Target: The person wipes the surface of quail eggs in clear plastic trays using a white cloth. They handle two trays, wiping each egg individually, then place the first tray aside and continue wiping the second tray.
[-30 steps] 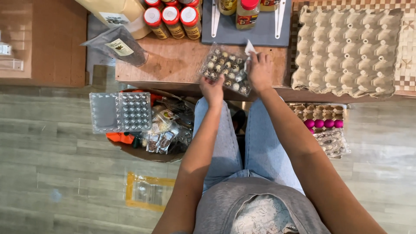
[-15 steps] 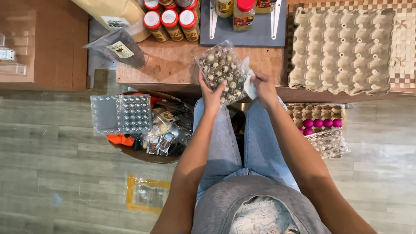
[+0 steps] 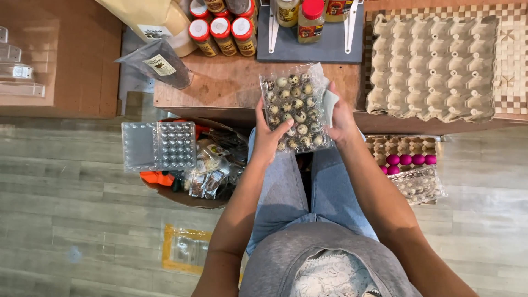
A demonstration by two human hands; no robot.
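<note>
- Clear plastic forms the quail egg carton (image 3: 294, 113), a shut pack of small speckled eggs held between both hands over the person's lap, its far end above the near edge of the wooden table (image 3: 231, 88).
- Left hand (image 3: 268, 137) clamps the carton's left edge and near corner, thumb on the lid and fingers beneath, which seems to keep the pack level so the eggs stay seated.
- Right hand (image 3: 340, 116) grips the carton's right edge and also pinches a small white paper slip (image 3: 330, 104) against it.
- Beyond the carton, a grey tray (image 3: 313, 47) on the table carries bottles, with red-capped spice jars (image 3: 223, 30) to its left.
- Right of the carton on the table, a large pulp egg tray (image 3: 432, 66) lies empty on a checkered woven mat (image 3: 514, 60).
- Left of the carton and lower, a round basket (image 3: 192, 181) on the floor holds wrappers, and an empty clear egg carton (image 3: 159, 146) rests open across its top.
- Right of the carton and below the table edge, another pulp tray with pink eggs (image 3: 410, 160) sits beside more packed quail eggs (image 3: 421, 184).
</note>
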